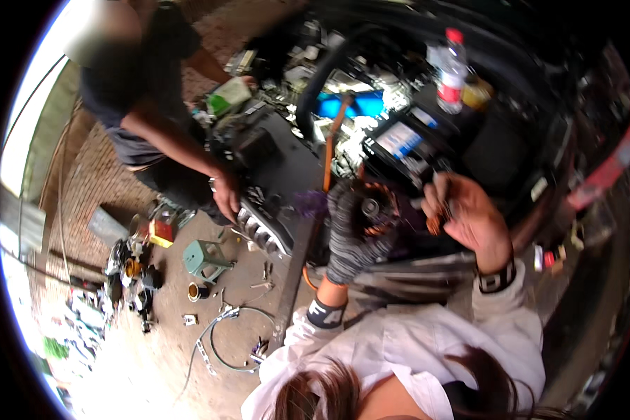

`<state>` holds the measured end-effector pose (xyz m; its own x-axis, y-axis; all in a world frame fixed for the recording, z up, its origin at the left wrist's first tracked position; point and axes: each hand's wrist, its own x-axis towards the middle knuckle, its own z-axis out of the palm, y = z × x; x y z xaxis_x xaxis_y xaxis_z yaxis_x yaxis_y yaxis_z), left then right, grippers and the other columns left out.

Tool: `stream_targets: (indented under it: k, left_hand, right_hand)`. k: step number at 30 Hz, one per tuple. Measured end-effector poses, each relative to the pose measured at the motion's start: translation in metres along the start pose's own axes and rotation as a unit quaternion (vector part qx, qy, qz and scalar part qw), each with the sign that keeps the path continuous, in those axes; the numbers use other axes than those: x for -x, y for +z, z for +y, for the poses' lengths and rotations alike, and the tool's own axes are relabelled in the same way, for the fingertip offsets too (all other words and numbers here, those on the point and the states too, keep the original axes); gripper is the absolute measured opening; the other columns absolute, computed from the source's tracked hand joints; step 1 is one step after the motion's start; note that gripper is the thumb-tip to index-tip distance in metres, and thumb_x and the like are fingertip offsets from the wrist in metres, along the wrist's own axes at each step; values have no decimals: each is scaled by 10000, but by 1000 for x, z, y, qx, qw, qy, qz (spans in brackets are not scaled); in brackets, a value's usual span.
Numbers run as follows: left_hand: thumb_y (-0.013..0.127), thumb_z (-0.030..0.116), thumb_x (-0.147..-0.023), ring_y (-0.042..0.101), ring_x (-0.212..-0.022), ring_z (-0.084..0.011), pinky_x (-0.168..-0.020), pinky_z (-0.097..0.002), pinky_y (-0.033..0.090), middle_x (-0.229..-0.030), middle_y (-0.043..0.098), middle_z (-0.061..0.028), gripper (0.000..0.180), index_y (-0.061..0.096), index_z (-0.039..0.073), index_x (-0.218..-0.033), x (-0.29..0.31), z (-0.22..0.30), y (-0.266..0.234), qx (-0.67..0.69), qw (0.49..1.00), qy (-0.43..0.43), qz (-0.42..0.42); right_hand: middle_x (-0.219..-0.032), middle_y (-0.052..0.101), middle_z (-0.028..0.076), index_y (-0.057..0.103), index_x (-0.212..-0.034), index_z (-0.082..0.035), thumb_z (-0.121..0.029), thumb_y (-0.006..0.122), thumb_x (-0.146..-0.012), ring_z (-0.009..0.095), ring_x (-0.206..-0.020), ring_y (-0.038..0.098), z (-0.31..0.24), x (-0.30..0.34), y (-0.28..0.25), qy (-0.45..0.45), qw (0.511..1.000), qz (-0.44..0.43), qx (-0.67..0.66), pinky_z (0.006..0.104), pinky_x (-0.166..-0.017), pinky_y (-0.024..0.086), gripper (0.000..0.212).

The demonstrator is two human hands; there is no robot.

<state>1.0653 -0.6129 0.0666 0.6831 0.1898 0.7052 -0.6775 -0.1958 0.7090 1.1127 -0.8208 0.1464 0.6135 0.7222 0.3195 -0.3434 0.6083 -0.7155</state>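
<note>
My left hand point(350, 234), in a grey knitted glove, is closed on the near left side of a round part with copper windings point(379, 208). A dark ring sits at the middle of that part. Just to its right, my bare right hand point(469, 213) is raised with fingers bent together. Between these fingers is a small copper-coloured piece point(434, 224), blurred, so its kind is unclear. Both hands are over the front of an open engine bay. An orange bar or hose point(332, 143) rises behind my left hand.
A car battery point(399, 140) and a red-capped bottle point(453, 73) stand beyond my hands. At the left, a co-worker's hand point(225, 196) rests by a ribbed grey part point(262, 231). A green stool point(206, 259), a can point(197, 290) and a looped cable point(213, 343) are on the floor.
</note>
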Motion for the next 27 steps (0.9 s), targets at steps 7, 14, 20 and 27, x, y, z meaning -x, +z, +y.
stream_targets:
  k: [7, 14, 20, 27]
  left_hand:
    - [803, 125, -641, 477, -1200, -342, -1014, -452, 402, -1186, 553, -134, 611, 546, 74, -1193, -12, 4, 0, -158, 987, 42, 1]
    - [821, 134, -648, 515, -1154, -357, -996, -432, 431, -1192, 545, -151, 598, 546, 69, -1175, -26, 23, 8, -190, 977, 99, -20]
    - [795, 110, -628, 533, -1139, -299, -1029, -411, 399, -1177, 557, -101, 599, 536, 88, -1168, -9, 8, 0, -164, 986, 26, 6]
    - [881, 150, -587, 494, -1207, -296, -1025, -413, 409, -1301, 462, -120, 722, 525, 80, -1211, -6, 26, -7, -163, 986, 23, -15]
  right_hand:
    - [-1014, 531, 114, 502, -1117, 24, -110, 640, -935, 180, -926, 540, -3, 22, -8, -74, 992, 91, -39, 268, -795, 462, 265]
    - [-1109, 604, 142, 553, -1181, 59, -14, 547, -970, 168, -972, 561, 6, -11, -9, -140, 967, 176, -124, 246, -839, 483, 223]
    - [-1110, 636, 75, 592, -1123, -7, 13, 584, -941, 128, -1022, 605, 12, -31, -5, -234, 941, 219, 105, 252, -936, 471, 183]
    - [-920, 641, 109, 630, -932, -3, 63, 689, -780, 270, -849, 635, 0, -31, 16, -340, 573, 176, 725, 343, -737, 507, 176]
